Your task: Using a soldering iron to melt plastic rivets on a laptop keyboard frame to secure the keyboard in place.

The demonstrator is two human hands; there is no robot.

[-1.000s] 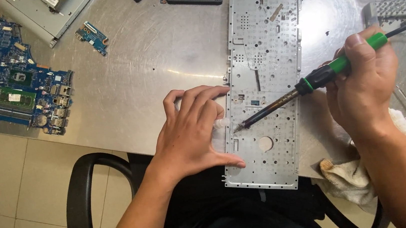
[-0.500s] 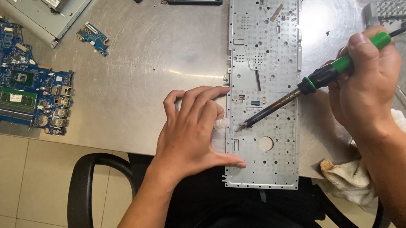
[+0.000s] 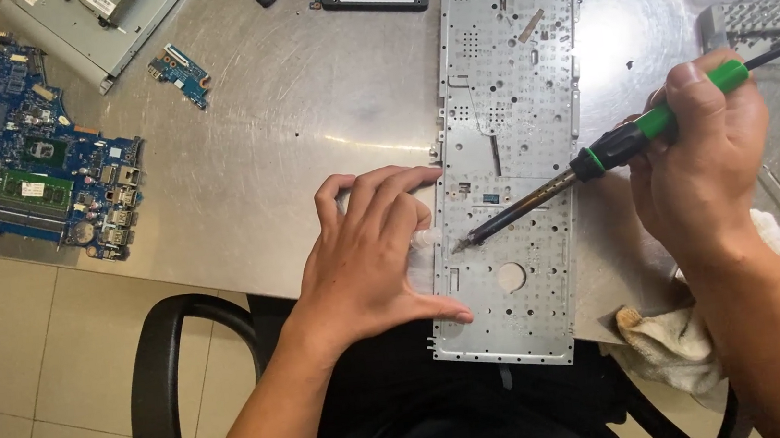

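The long grey metal keyboard plate (image 3: 518,148) is lying along the table (image 3: 306,151), its near end hanging over the table's front edge above the person's lap. The right hand (image 3: 703,167) is closing around the green and black handle of a soldering iron (image 3: 588,169), and the iron's tip is touching the plate near its left edge. The left hand (image 3: 369,250) is lying flat, fingers spread, pressing on that same left edge just beside the tip; it is gripping nothing. A blue motherboard (image 3: 43,183) is sitting at the table's left edge, well apart. A small blue circuit board (image 3: 179,72) is resting nearer the far edge. A beige cloth (image 3: 664,340) is hanging at the front edge, right of the plate.
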